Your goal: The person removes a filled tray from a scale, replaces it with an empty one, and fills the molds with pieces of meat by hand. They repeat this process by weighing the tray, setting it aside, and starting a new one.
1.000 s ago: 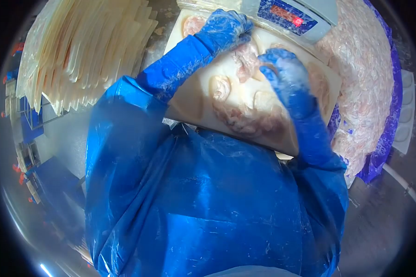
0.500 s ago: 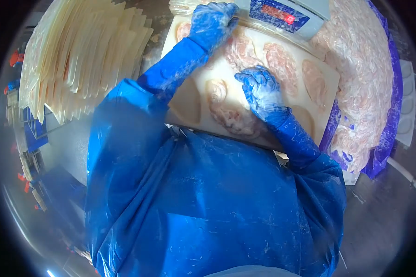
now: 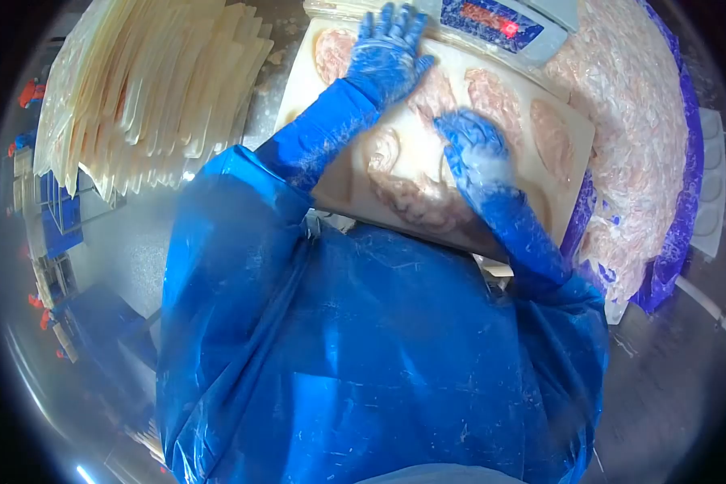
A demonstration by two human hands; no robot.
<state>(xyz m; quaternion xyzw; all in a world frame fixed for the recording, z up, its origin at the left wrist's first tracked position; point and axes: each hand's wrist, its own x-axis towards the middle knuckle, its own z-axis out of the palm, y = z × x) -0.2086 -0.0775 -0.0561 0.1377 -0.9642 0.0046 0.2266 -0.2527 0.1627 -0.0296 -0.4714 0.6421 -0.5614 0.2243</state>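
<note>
A white tray (image 3: pixel 415 153) with oval hollows lies before me, holding several pale pink pieces of raw meat. My left hand (image 3: pixel 387 60), in a wet blue glove, is spread flat over the upper left of the tray. Beside it one meat piece (image 3: pixel 333 55) sits in a hollow. My right hand (image 3: pixel 477 153), also gloved, has its fingers curled together low over the tray's middle; its fingertips are near another meat piece (image 3: pixel 433 94), and what is under them is hidden. A ragged meat strip (image 3: pixel 419 202) lies along the near edge.
A large heap of raw meat (image 3: pixel 629 137) on purple plastic (image 3: pixel 692 153) stands at right. Behind the tray is a device with a red-lit display (image 3: pixel 492 22). Many thin pale moulded sheets (image 3: pixel 153 89) are stacked at left. Another white tray (image 3: pixel 708 185) is at far right.
My left hand has gone from bent fingers at the tray's far edge to spread flat, slightly nearer me. My right hand has shifted a little to the right.
</note>
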